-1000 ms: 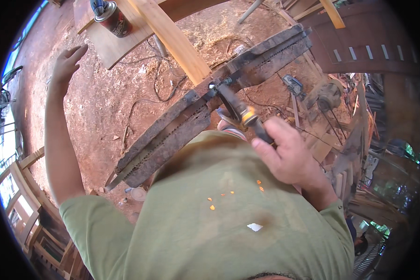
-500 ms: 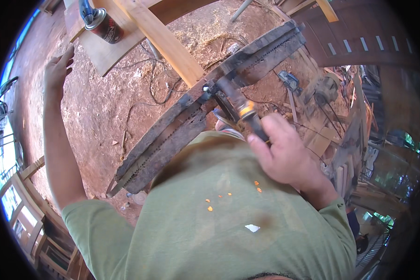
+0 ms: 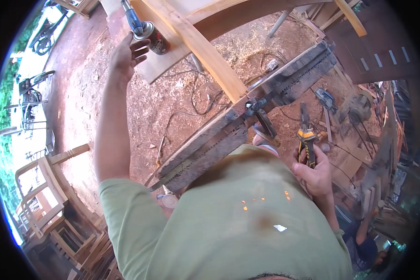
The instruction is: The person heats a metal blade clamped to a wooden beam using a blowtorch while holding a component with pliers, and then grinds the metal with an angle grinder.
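hovering just beside the dark can [image 3: 160, 45] with its blue torch head [image 3: 134, 21] in the head view, the left hand [image 3: 126, 56] is released, fingers loosely spread, and the can stands on a pale board [image 3: 165, 65]. the right hand [image 3: 317, 177] grasps black-and-yellow pliers [image 3: 306, 136], tips pointing away from the body, to the right of a toothed saw blade [image 3: 214, 142] set between worn planks [image 3: 196, 140]

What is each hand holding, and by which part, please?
Right hand: a yellow-black tool, by its handle. Left hand: open beside the can, no hold visible.
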A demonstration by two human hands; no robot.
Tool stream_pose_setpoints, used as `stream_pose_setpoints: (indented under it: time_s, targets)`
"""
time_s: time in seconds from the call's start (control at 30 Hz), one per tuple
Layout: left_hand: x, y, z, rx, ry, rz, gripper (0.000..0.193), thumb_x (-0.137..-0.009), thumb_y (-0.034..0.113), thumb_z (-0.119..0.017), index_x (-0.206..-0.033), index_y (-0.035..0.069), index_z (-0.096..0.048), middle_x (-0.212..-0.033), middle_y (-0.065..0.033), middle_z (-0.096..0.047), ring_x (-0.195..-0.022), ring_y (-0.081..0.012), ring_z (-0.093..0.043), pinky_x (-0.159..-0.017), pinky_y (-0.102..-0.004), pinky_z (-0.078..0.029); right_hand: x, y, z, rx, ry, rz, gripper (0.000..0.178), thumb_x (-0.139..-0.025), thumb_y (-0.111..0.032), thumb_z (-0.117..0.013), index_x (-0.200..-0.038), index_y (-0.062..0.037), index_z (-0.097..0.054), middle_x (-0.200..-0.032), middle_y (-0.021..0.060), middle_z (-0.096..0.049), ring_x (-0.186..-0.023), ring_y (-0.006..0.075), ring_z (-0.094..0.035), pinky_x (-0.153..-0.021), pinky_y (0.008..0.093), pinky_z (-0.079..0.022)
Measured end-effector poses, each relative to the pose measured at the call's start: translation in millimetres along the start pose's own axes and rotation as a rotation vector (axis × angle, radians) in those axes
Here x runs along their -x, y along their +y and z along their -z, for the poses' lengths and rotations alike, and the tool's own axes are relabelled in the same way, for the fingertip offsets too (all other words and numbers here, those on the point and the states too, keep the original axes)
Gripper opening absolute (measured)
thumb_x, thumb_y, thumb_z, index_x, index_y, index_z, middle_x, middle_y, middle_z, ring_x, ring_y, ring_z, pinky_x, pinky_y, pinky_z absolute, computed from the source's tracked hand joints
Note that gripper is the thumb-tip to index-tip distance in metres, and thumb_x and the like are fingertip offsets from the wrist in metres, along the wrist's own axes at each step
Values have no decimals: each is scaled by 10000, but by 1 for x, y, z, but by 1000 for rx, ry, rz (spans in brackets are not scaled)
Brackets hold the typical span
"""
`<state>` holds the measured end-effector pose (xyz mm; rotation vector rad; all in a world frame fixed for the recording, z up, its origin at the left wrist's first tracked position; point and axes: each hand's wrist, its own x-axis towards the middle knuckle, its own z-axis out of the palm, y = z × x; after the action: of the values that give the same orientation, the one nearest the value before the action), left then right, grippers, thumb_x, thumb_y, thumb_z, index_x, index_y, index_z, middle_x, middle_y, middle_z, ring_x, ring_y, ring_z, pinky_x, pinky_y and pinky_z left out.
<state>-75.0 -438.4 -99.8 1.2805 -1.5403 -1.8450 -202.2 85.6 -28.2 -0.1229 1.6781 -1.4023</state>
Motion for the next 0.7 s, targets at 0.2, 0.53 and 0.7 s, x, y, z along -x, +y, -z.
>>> stream_pose_setpoints:
  time_s: [0.2, 0.53, 0.7]
  targets:
    - [-4, 3, 4, 341, -48, 33, 543, -1058, 388, -342, -1354, -27, -529, -1182, -219, -702, -1085, -349, -671, -964, -451, -530, 3, 11, -2, -89, -13, -54, 325, -798, 5, -687, -1111, -19, -602, -1080, 54, -628, -938, 115, -569, -870, 288, -453]
    - [-24, -6, 0, 610, -226, -35, 326, -1030, 184, -484, -1246, -31, -598, -1141, -187, -714, -993, -307, -703, -925, -441, -553, 1, 20, 7, -175, -107, -48, 311, -839, -33, -677, -1141, -27, -602, -1210, 88, -614, -1122, 165, -563, -990, 326, -438]
    - [-37, -25, 39, 554, -363, -126, 278, -1011, 182, -548, -1175, -23, -639, -1088, -161, -726, -970, -252, -701, -908, -408, -548, -5, 11, -10, -193, -101, -65, 292, -873, -97, -684, -1143, -22, -602, -1147, 66, -620, -1060, 135, -572, -929, 299, -457]
